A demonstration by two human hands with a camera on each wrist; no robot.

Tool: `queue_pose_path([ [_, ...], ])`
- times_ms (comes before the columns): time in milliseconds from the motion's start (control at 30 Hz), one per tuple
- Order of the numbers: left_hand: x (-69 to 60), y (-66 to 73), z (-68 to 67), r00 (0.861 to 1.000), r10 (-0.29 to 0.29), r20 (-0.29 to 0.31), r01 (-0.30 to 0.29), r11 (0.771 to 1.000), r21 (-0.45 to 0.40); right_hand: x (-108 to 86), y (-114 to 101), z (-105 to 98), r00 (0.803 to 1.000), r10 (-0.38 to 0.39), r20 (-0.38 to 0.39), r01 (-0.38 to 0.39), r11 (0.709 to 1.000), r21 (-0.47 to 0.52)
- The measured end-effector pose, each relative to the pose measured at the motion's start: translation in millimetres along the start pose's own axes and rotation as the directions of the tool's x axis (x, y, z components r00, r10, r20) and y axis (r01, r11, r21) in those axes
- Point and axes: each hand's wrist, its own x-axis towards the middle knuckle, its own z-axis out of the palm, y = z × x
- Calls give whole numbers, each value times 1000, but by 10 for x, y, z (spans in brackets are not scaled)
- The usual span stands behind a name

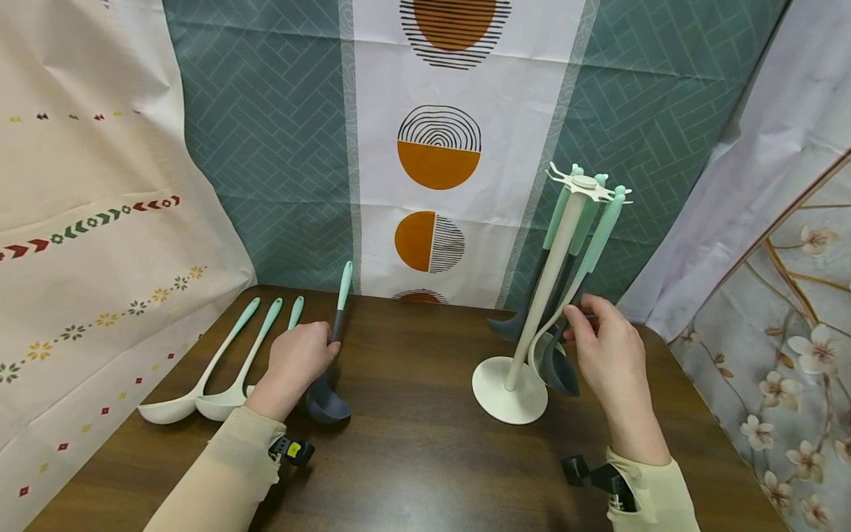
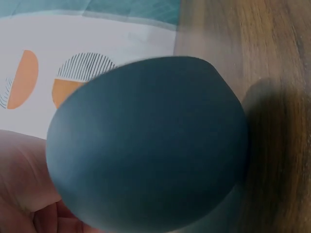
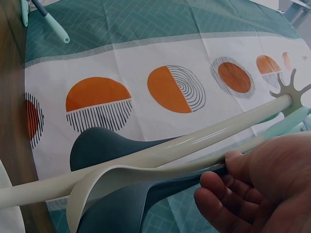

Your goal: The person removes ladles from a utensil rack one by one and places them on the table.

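My left hand [image 1: 299, 362] grips the shaft of a dark ladle [image 1: 327, 403] with a mint handle, over the left part of the table. Its dark bowl [image 2: 146, 145] fills most of the left wrist view. At right, my right hand [image 1: 610, 351] pinches the shaft of another dark ladle [image 1: 560, 369] by the white utensil stand [image 1: 510, 391]. In the right wrist view, thumb and fingers close on that dark ladle [image 3: 116, 208], beside a white ladle [image 3: 92, 187]. Mint handles [image 1: 606, 229] hang from the stand's hooks, and a further dark utensil [image 1: 510, 326] hangs behind the pole.
Two white ladles [image 1: 169, 410] with mint handles lie at the table's left. A third mint handle [image 1: 296, 312] shows beside my left hand, its utensil mostly hidden. Patterned cloths [image 1: 266, 148] hang behind the brown table [image 1: 412, 369] and at both sides.
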Motion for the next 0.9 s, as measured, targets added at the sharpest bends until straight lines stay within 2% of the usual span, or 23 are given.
queue_pose_path([
  [333, 3, -32, -5, 1000, -6, 13, 6, 1000, -6, -4, -3, 5, 1000, 2, -4, -2, 1000, 2],
  [900, 25, -118, 1, 990, -53, 132, 52, 999, 14, -3, -3, 3, 1000, -1, -4, 1, 1000, -2],
])
